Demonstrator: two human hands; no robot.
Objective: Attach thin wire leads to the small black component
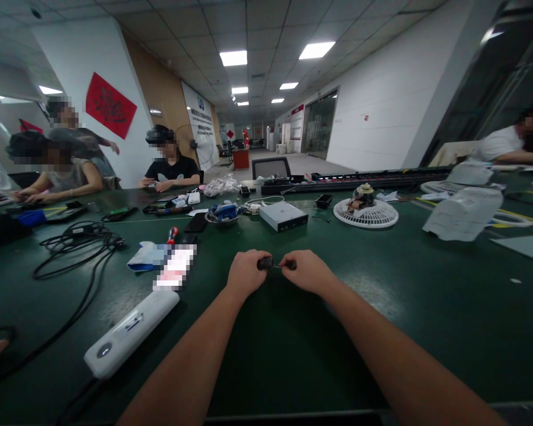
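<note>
My left hand and my right hand meet just above the green table, both closed as fists. Between them they grip a small dark object, with a thin black piece showing at the right hand's fingertips. I cannot make out what the object is. Both forearms reach in from the bottom edge.
A white power strip and black cables lie to the left. A grey box, a white fan grille, a white housing and a red-handled screwdriver lie farther off. Other people sit at the far left and right.
</note>
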